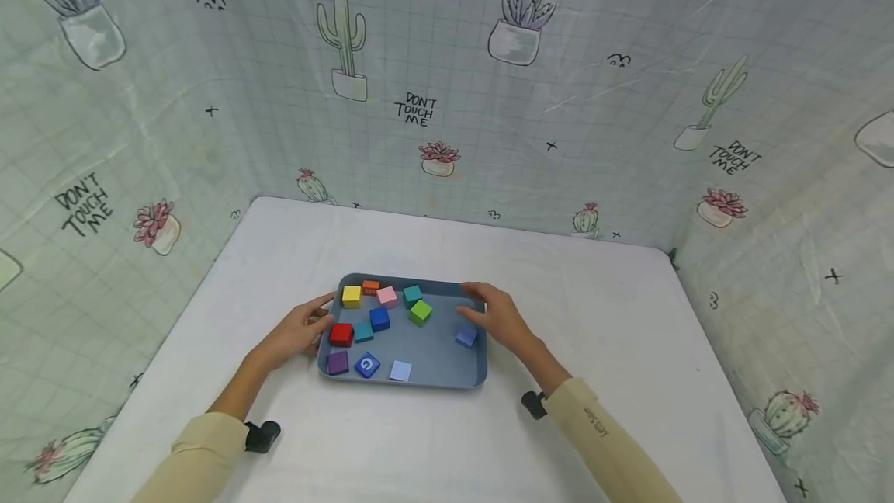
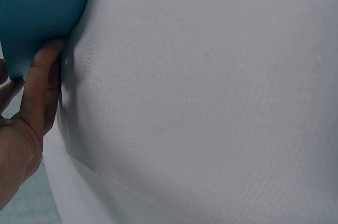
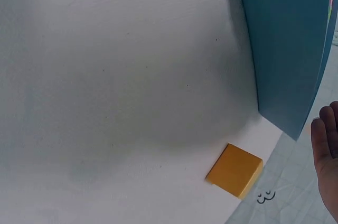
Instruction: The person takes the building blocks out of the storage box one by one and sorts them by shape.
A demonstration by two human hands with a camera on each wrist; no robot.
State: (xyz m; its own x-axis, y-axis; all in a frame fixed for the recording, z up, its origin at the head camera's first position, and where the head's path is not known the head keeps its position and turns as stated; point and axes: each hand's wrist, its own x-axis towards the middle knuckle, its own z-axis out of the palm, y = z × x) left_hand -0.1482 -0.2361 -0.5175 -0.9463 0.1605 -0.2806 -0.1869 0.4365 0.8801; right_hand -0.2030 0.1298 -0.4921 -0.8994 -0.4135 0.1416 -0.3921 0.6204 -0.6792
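A blue-grey tray (image 1: 440,367) with several coloured cubes in it lies between both hands. My left hand (image 1: 300,331) holds its left side. In the left wrist view, fingers (image 2: 39,84) of that hand lie against the tray's outer wall (image 2: 42,2). My right hand (image 1: 501,318) hovers at the back right corner, thumb and fingers apart. Its fingers (image 3: 320,145) look straight in the right wrist view, beyond the tray's corner (image 3: 288,102). A blue cube (image 1: 466,336) sits nearest its thumb. An orange-yellow block (image 3: 235,170) lies outside the tray, hidden in the head view.
Red (image 1: 341,334), yellow (image 1: 351,297) and purple cubes (image 1: 338,363) line the tray's left side. A green cube (image 1: 421,312) is near its middle, a pale blue one (image 1: 400,371) at the front. White cloth (image 1: 601,317) covers the table; patterned curtains (image 1: 447,60) surround it.
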